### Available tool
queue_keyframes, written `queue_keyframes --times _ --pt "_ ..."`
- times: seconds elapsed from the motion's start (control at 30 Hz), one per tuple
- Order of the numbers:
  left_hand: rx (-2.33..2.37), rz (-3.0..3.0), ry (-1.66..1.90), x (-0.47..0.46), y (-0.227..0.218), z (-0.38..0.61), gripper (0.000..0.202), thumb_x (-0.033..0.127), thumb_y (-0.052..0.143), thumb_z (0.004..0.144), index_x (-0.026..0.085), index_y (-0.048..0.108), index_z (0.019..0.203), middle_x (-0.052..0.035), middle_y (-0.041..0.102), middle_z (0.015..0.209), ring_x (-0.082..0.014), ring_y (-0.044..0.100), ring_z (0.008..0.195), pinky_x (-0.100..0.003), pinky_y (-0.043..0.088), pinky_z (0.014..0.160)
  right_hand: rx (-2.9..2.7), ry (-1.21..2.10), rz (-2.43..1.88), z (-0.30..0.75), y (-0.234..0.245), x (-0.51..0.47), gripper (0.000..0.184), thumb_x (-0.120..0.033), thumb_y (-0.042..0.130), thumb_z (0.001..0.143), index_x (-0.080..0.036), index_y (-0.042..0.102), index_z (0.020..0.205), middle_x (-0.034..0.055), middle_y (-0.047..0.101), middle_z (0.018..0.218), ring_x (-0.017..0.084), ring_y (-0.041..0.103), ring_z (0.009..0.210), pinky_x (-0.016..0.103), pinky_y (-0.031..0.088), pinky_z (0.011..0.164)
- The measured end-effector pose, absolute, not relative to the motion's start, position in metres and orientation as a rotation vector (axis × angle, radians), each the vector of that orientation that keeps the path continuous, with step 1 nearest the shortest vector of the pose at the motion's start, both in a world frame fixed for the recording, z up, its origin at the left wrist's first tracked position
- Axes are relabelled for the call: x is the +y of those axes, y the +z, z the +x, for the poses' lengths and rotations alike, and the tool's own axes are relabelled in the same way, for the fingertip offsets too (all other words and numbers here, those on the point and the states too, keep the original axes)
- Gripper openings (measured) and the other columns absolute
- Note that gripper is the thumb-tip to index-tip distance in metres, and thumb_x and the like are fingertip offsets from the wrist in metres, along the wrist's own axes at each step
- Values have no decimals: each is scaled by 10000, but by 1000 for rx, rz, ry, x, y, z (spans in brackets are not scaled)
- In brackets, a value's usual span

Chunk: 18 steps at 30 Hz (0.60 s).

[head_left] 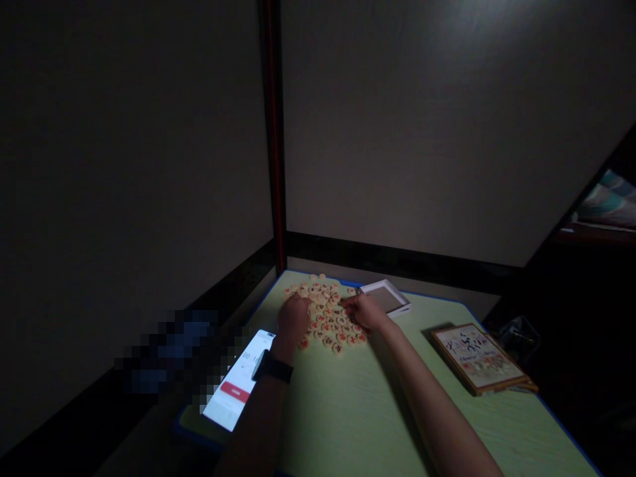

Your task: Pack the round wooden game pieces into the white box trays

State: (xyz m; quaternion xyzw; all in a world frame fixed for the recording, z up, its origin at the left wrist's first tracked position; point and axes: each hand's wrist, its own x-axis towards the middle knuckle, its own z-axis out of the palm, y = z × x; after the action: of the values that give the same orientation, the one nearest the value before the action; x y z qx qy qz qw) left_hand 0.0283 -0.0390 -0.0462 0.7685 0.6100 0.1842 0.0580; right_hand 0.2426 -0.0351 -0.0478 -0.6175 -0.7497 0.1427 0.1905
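Many round wooden Chinese chess pieces [328, 324] with red and dark characters lie in a loose heap at the far part of the green table [342, 411]. At the heap's left side is my left hand [294, 317], its fingers curled in among the pieces; whatever they hold is hidden. My right hand [365, 311] reaches into the heap from the right. Its fingers are bent together down at the pieces, too dark and small to show what is between them. A dark watch [275, 368] is on my left wrist.
A lit phone [238, 387] showing a timer lies at the left edge, partly behind my left forearm. Behind my right hand stands an open shallow white box [387, 295]. To the right lies a Chinese chess box lid [481, 358]. Walls close off the back and left.
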Motion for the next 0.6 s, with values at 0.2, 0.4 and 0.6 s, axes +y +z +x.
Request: queue_keyframes --times 0.2,0.4,0.6 --pt "1789 2331 492 -44 -40 31 266 161 540 918 194 719 1113 -82 657 1162 -175 608 1108 -261 451 984 -2146 301 -1748 241 -40 -35 392 -34 545 762 -157 774 1055 79 764 934 202 677 881 226 451 759" --pt "1833 2341 366 -48 -40 36 240 222 559 924 209 717 1104 -85 678 1139 -192 630 1066 -266 469 920 -2250 197 -1737 218 -33 -47 492 -105 527 840 -268 666 1283 93 708 1138 220 633 1049 257 428 876" --pt "1835 2347 332 -47 -42 36 263 207 572 914 224 694 1147 -89 682 1142 -199 640 1063 -277 471 913 -2395 -29 -1883 196 -34 -51 396 -230 419 970 -278 640 1295 153 642 1149 259 579 1098 325 402 935"
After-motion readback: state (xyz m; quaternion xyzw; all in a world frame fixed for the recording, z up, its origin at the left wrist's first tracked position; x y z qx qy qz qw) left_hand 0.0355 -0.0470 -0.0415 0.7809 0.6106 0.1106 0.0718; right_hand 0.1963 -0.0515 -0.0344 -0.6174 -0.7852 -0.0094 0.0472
